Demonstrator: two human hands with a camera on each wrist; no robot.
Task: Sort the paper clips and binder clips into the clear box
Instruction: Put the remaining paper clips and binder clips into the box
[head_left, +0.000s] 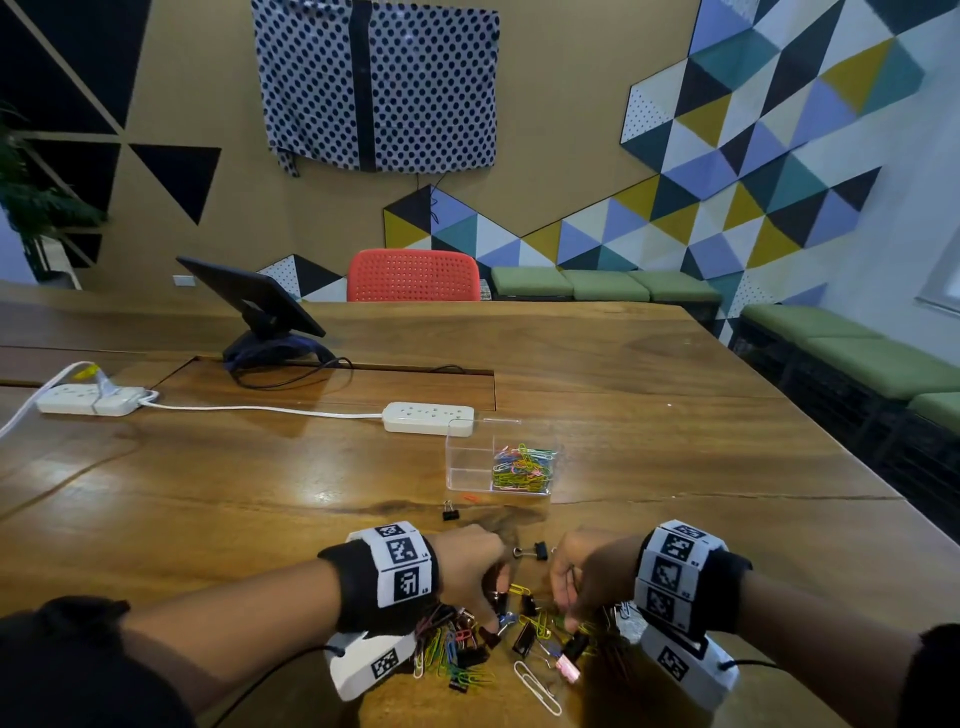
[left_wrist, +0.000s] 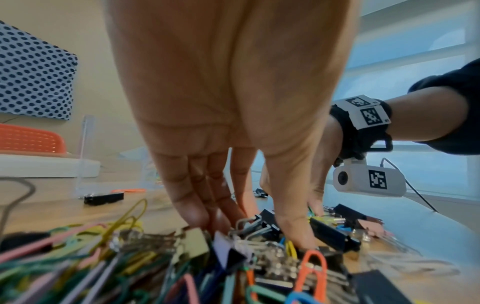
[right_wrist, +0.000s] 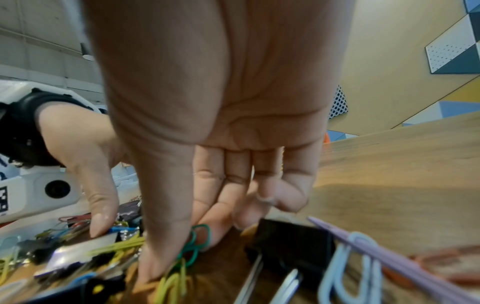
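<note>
A mixed pile of coloured paper clips (head_left: 452, 654) and black binder clips (head_left: 523, 636) lies near the table's front edge. My left hand (head_left: 496, 597) reaches down into it. Its fingers (left_wrist: 205, 214) and thumb pinch a black binder clip (left_wrist: 255, 223) with silver handles. My right hand (head_left: 566, 608) is beside it, thumb and forefinger pinching a green paper clip (right_wrist: 201, 236). The clear box (head_left: 467, 462) stands farther back, with coloured paper clips (head_left: 522, 465) in its right compartment. One black binder clip (head_left: 450, 512) and an orange paper clip (head_left: 470, 498) lie just before the box.
Another black binder clip (head_left: 535, 551) lies between my hands. A large white paper clip (head_left: 537, 686) and a pink binder clip (head_left: 567, 670) sit at the pile's near side. Two white power strips (head_left: 428, 417) and a tablet on a stand (head_left: 254, 301) are behind the box.
</note>
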